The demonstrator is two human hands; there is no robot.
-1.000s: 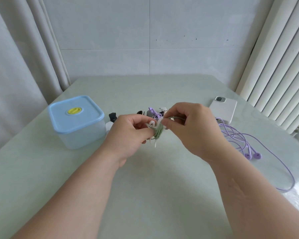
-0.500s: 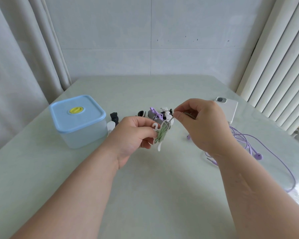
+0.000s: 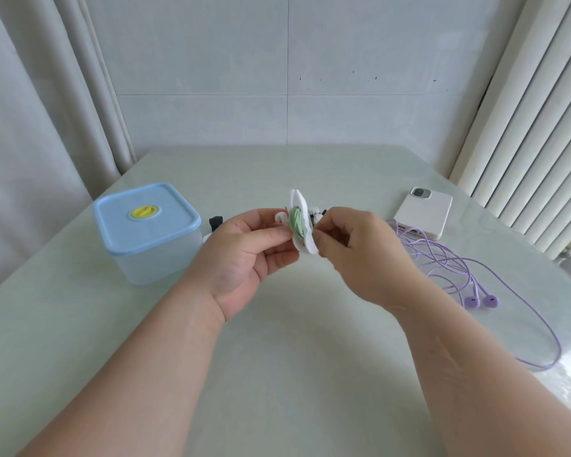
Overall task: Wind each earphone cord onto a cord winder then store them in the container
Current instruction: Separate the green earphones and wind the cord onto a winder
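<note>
Pale table (image 3: 294,374), closed blue-lidded container (image 3: 159,262)

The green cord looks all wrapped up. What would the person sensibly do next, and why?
Probably the right hand lets go and lifts the blue lid off the container. The green cord sits wound on the winder, which the left hand also holds, and the lid is still on.
</note>
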